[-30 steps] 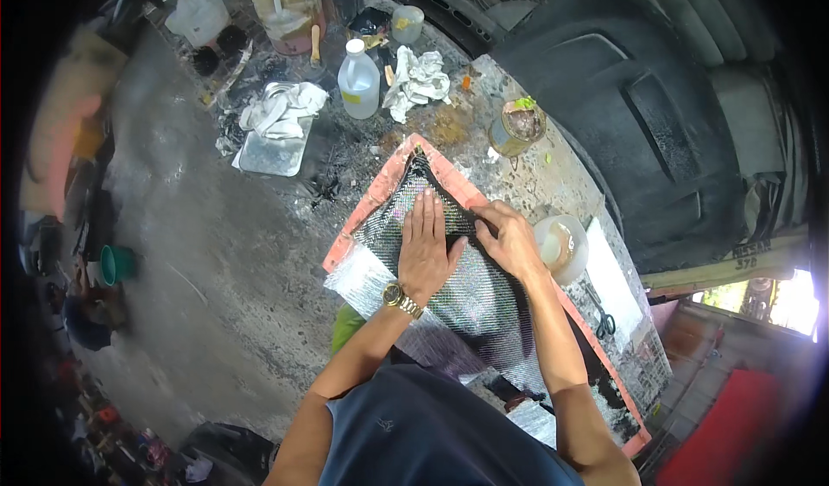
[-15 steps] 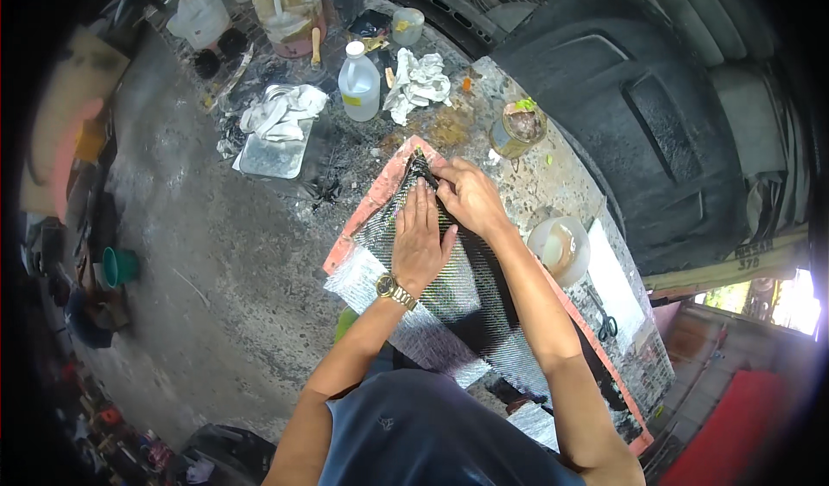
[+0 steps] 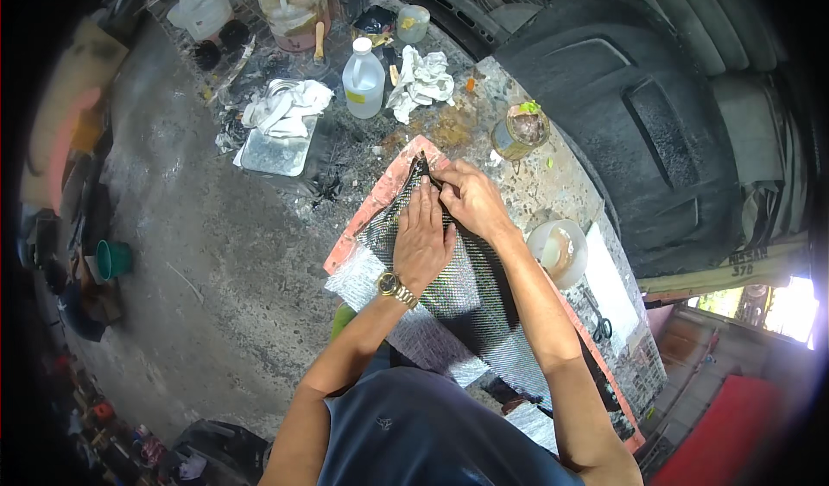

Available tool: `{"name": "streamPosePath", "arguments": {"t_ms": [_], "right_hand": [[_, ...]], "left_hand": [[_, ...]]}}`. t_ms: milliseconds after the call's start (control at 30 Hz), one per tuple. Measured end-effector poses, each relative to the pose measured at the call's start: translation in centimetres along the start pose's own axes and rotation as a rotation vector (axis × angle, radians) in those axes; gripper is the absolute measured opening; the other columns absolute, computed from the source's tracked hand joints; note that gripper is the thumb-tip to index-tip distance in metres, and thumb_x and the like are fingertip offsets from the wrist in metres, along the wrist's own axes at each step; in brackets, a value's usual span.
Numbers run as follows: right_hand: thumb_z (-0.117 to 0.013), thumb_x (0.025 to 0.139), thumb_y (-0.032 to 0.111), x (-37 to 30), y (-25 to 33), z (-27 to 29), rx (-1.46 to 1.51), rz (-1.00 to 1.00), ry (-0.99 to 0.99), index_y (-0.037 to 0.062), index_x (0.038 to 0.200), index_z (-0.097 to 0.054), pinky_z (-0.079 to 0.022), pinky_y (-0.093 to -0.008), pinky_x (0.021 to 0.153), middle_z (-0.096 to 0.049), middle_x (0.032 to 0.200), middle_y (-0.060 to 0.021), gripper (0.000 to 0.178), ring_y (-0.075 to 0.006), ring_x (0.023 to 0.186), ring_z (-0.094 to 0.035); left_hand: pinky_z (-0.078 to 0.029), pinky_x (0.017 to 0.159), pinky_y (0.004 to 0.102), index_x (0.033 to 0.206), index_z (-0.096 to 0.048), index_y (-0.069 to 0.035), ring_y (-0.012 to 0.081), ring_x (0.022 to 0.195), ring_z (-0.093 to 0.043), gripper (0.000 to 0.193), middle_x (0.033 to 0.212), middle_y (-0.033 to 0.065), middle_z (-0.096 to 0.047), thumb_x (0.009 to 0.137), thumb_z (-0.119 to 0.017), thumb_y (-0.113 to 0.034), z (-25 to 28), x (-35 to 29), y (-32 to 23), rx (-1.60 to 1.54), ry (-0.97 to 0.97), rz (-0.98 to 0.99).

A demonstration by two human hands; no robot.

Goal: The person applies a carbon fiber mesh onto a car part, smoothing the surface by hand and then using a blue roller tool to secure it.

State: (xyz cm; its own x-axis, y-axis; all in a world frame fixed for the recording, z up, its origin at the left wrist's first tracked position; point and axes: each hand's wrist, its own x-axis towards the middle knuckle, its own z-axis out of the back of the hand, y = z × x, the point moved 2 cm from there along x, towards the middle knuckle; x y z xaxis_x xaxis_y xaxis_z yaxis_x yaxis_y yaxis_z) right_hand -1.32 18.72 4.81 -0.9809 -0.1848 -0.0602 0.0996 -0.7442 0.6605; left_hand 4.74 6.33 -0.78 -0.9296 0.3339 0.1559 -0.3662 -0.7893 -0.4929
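Note:
A black woven cloth (image 3: 503,289), glossy like carbon-fibre fabric, lies in a long pink-rimmed mould (image 3: 366,218) that narrows to a point at its far end. My left hand (image 3: 422,238) rests flat on the cloth, fingers stretched toward that point; a metal-banded watch is on this wrist. Just to its right, my right hand (image 3: 474,198) has its fingers curled and pinches the cloth beside the mould's right rim. Its fingertips are partly hidden. Under my left wrist, a whitish fibre mat strip (image 3: 439,345) crosses the mould.
Right of the mould are a translucent tub (image 3: 560,253), a white sheet (image 3: 611,283) and scissors (image 3: 602,326). Beyond its tip stand an open can (image 3: 521,132), a clear jug (image 3: 363,85), crumpled white rags (image 3: 421,83) and a metal tin (image 3: 275,154). A black moulded panel (image 3: 639,132) stands past the table's right edge.
Both hands stay in nearly the same places on the cloth. The whole view has shifted slightly.

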Motion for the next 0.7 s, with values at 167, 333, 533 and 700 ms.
{"name": "streamPosePath", "arguments": {"t_ms": [167,333,533,700], "right_hand": [[-0.054,0.085,0.003,-0.1,-1.1,0.8,0.097,0.072,-0.073,-0.0028,0.113,-0.070,-0.052,-0.0383,0.080,-0.066,0.099,-0.0177,0.033,-0.0331,0.092,-0.066],[-0.051,0.087,-0.001,-1.5,-2.4,4.3,0.176,-0.024,-0.135,-0.0026,0.114,-0.069,-0.050,-0.0343,0.091,-0.067,0.106,-0.0158,0.033,-0.0280,0.099,-0.066],[-0.054,0.087,0.002,-5.1,-3.1,5.9,0.141,-0.028,-0.253,-0.0025,0.112,-0.070,-0.050,-0.0400,0.091,-0.067,0.104,-0.0181,0.030,-0.0340,0.099,-0.065],[-0.061,0.088,0.006,-13.2,-1.0,3.5,0.034,-0.050,-0.206,0.0034,0.110,-0.070,-0.054,-0.0388,0.074,-0.066,0.092,-0.0143,0.024,-0.0331,0.082,-0.065]], "left_hand": [[-0.029,0.114,0.0494,0.145,-0.038,0.011,0.0387,0.146,-0.030,0.067,0.158,0.0278,-0.029,0.097,-0.053,-0.033,0.0,0.4,-0.5,0.054,0.059,0.011],[-0.027,0.115,0.0523,0.146,-0.040,0.008,0.0387,0.147,-0.028,0.066,0.159,0.0273,-0.027,0.098,-0.052,-0.036,-0.4,-0.5,-1.1,0.078,0.013,0.024],[-0.027,0.114,0.0528,0.143,-0.045,0.006,0.0394,0.145,-0.030,0.063,0.158,0.0260,-0.029,0.097,-0.054,-0.035,-0.3,-0.8,-1.6,0.091,-0.002,0.014],[-0.038,0.105,0.0474,0.132,-0.056,0.002,0.0341,0.130,-0.047,0.044,0.142,0.0183,-0.050,0.093,-0.059,-0.016,3.2,-0.3,-1.1,0.008,-0.025,-0.178]]}}
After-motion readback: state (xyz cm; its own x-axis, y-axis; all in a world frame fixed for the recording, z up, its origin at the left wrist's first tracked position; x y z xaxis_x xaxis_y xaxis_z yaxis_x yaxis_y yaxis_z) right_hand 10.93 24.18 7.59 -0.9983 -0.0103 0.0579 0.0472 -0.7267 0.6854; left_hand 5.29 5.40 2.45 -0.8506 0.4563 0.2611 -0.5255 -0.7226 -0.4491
